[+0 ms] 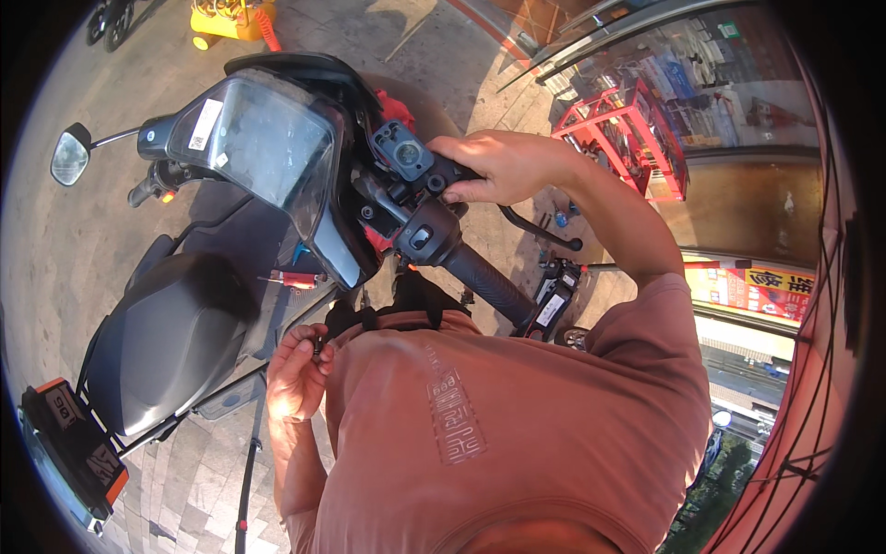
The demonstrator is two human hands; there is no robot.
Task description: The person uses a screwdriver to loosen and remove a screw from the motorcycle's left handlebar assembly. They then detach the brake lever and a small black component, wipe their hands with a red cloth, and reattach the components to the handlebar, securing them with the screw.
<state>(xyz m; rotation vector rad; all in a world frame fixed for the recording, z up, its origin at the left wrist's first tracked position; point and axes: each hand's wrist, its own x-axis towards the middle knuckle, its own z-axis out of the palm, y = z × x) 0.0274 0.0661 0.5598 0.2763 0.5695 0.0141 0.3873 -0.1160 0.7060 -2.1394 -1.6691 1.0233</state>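
Note:
My right hand reaches to the scooter's right handlebar. Its fingers close over a dark brake lever assembly, beside a grey rectangular housing with a round centre. From beneath that hand a black curved lever sticks out, ending in a rounded tip. Nearer to me are the switch housing and the ribbed black handlebar grip. Low at my left side, my left hand pinches a small dark metal piece, too small to name. The scooter's windshield stands to the left.
A red-handled screwdriver lies on the scooter near its black seat. Red cloth shows behind the handlebar. A red tool rack stands at the right by a glass front, and a yellow air compressor stands at the far left.

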